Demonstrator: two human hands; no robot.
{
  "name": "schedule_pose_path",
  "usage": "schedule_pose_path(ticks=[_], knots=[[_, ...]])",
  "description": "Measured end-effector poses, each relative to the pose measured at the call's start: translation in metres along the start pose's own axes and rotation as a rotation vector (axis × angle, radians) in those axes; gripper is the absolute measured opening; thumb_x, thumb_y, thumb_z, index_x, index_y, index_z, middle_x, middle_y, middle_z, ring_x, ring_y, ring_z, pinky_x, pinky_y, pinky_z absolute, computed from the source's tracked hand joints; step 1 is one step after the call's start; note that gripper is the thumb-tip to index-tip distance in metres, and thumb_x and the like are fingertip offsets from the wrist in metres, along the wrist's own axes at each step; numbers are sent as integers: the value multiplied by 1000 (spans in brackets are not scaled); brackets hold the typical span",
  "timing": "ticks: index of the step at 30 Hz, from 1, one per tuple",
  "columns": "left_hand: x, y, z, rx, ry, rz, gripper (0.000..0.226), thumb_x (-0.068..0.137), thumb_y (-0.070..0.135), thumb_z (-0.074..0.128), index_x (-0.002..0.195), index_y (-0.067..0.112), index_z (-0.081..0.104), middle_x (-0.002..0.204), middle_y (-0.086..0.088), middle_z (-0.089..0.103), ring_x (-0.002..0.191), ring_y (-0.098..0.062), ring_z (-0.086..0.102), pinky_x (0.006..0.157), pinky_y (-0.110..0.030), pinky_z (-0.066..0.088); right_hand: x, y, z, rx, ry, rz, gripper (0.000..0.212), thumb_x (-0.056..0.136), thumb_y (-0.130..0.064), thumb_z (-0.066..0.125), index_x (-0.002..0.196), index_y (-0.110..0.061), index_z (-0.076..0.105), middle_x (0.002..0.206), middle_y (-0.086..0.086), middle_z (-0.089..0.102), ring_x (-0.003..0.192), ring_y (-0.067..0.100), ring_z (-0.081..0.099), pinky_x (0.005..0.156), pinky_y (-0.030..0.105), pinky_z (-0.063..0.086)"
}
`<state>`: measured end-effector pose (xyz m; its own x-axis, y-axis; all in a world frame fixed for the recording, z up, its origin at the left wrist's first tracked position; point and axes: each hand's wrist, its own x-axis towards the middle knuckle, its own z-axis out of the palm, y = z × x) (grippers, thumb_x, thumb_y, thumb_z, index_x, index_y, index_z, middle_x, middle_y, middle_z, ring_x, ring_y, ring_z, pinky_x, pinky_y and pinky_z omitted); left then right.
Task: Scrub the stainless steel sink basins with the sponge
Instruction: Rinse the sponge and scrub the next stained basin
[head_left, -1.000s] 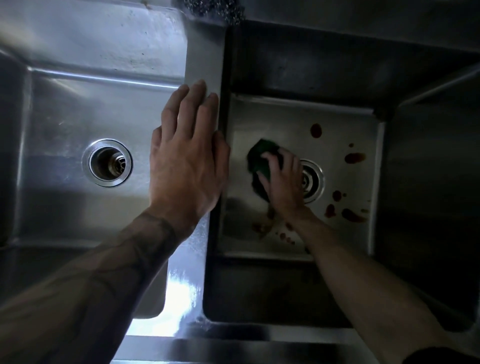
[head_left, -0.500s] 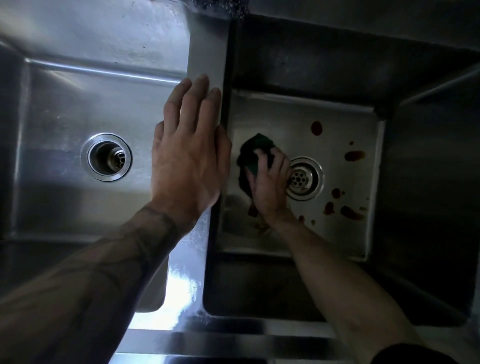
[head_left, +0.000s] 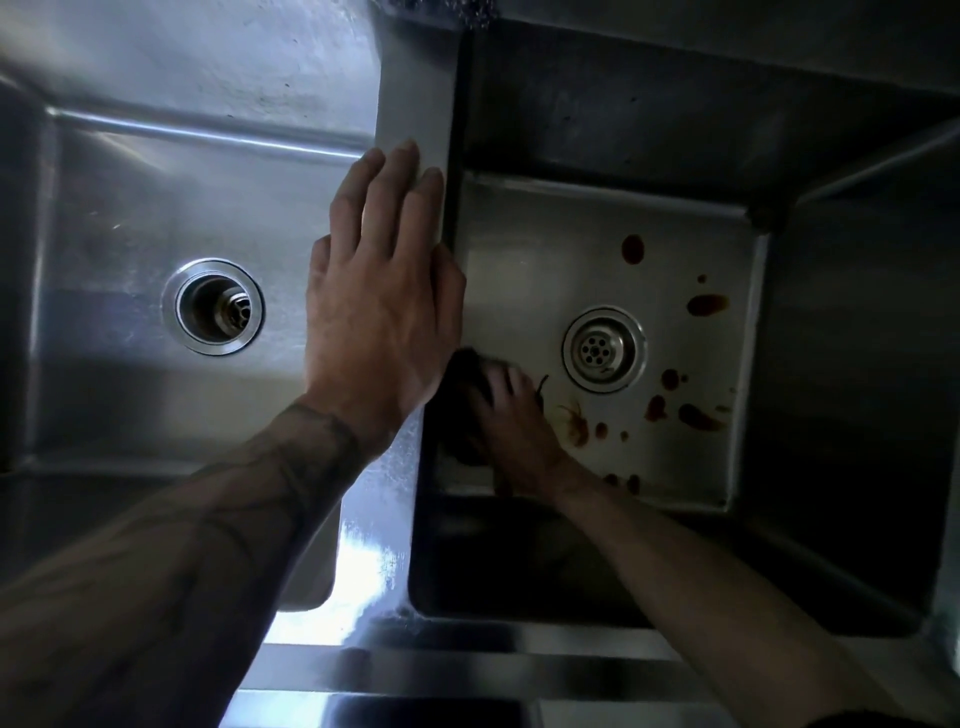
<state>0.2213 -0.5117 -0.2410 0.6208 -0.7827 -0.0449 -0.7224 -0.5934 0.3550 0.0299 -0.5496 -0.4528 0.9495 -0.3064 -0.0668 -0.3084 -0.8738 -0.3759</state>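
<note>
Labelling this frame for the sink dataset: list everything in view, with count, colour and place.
left basin: 1, steel grey, left half of view
right basin: 1, steel grey, shadowed, right half
divider: 1, steel grey, between the basins
left drain: 1, silver, left basin floor
right drain: 1, silver, right basin floor
stains: roughly a dozen, red-brown, right basin floor, mostly right of the drain
sponge: 1, dark, right basin floor, left of the drain
left hand: flat on divider
right hand: blurred, holds sponge
</note>
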Motion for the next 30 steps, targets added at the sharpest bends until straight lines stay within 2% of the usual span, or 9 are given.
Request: schedule_pose_path(ticks=[2,4,9,15,19,21,26,28,30], knots=[[0,0,0,1,-2,1,53,106,23,42,155,5,45,169,-11,35,158,-32,27,119,-51,37,-22,19,-11,-15,-114,-247,54,85,-30,71,133,-13,55,137,21,56,117,44,55,95,50,52],[0,-1,0,4,6,-3,52,106,22,42,155,5,46,168,-12,35,158,-32,27,119,-51,37,-17,42,-23,-72,-80,-257,47,84,-27,71,127,-12,63,133,19,57,116,39,51,93,47,52],[0,-2,3,-6,29,5,51,105,22,43,153,4,48,166,-13,39,156,-34,31,115,-53,40,24,31,-24,6,107,383,52,88,-31,65,136,-15,53,139,18,44,126,37,43,107,45,39],[0,-2,1,11,21,21,52,105,22,42,154,4,46,168,-13,36,157,-35,29,119,-50,37,-32,42,-29,-16,-131,-135,53,83,-30,69,132,-13,59,138,18,50,123,36,44,103,48,46],[0,-2,4,12,42,27,51,105,21,42,153,3,48,166,-14,39,156,-36,32,118,-50,38,6,53,-29,-4,94,402,46,91,-26,69,133,-13,57,140,21,46,126,39,44,108,49,40],[-1,-3,4,9,46,28,52,105,21,42,153,3,48,166,-14,39,155,-36,32,118,-50,38,14,38,-24,-12,136,466,49,90,-30,67,135,-14,54,141,20,45,127,37,41,107,45,37],[0,-1,2,-1,47,26,53,104,22,41,153,3,48,166,-14,38,156,-35,31,119,-50,38,-40,39,-31,-56,-185,-206,52,84,-30,72,131,-9,64,138,22,58,122,41,54,103,47,50],[-1,-1,3,0,51,18,53,104,22,40,152,3,48,166,-13,39,156,-35,31,118,-50,39,-30,51,-35,-30,-106,-98,46,90,-31,57,129,-10,64,134,22,58,120,39,52,101,49,51],[-1,-2,5,-1,60,27,52,104,21,41,152,3,49,165,-14,40,155,-36,32,118,-51,39,-2,53,-31,-25,44,235,45,92,-32,53,131,-10,59,135,23,52,122,37,45,102,51,48]])
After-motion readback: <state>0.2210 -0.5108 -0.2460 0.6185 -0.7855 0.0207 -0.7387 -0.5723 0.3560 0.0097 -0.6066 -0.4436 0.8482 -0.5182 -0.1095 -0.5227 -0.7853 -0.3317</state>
